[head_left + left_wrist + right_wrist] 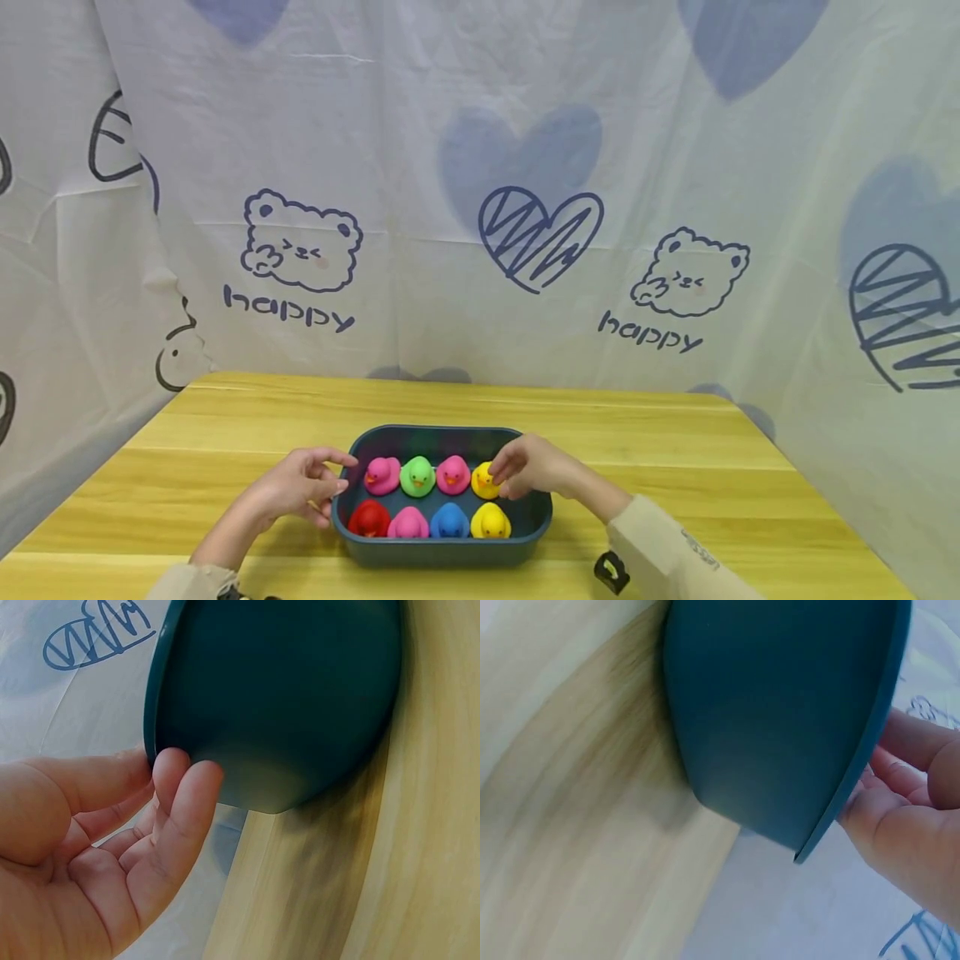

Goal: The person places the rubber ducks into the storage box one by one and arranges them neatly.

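Observation:
A dark teal tray (442,552) holds rubber ducks in two rows. Its back row runs pink, green (417,477), pink (452,475) and yellow; the front row runs red (370,519), pink, blue (450,522) and yellow (491,522). At the left end, my left hand (300,487) pinches the rim between thumb and fingers; the left wrist view shows fingertips (199,776) against the outer wall. My right hand (536,467) reaches over the right end, its fingertips overlapping the back-row yellow duck (482,482). Whether they grip it, I cannot tell; the tray wall hides them in the right wrist view.
The tray stands near the front of a wooden table (660,467), with wood grain showing on both sides and behind. A white cloth (420,275) printed with hearts and bears hangs beyond the table's back edge. A dark band (612,572) is by the right sleeve.

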Demonstrator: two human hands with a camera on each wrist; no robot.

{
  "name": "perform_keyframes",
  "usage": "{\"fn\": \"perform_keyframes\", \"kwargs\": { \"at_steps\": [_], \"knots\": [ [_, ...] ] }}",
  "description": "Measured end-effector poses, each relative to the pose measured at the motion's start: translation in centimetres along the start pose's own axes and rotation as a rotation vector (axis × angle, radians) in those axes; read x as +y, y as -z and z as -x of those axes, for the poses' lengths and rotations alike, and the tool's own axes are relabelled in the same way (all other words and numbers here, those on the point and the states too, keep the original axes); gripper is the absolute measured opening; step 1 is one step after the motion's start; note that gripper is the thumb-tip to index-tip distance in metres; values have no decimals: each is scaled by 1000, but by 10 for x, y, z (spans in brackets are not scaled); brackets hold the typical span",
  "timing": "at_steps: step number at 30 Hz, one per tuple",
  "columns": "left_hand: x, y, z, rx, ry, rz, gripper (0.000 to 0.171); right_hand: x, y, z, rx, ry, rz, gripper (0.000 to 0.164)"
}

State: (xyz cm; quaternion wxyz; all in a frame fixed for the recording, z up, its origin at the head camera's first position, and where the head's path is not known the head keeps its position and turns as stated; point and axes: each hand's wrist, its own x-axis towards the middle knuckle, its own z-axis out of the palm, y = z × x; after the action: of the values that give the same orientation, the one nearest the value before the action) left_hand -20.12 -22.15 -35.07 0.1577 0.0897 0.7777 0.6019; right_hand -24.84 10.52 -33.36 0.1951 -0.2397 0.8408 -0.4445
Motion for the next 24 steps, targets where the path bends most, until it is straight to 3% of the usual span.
{"fn": "perform_keyframes", "kwargs": {
  "at_steps": [7, 15, 20, 24],
  "knots": [
    [0, 1, -1, -6, -15, -2, 39, 10, 10, 7, 13, 54, -199, 23],
    [3, -1, -1, 24, -9, -61, 35, 11, 16, 20, 71, 89, -305, 25],
    [5, -4, -1, 124, -13, -144, 33, 11, 20, 29, 114, 108, -295, 24],
    [12, -9, -1, 255, -50, -317, 28, 10, 23, 39, 152, 137, -244, 23]
  ]
}}
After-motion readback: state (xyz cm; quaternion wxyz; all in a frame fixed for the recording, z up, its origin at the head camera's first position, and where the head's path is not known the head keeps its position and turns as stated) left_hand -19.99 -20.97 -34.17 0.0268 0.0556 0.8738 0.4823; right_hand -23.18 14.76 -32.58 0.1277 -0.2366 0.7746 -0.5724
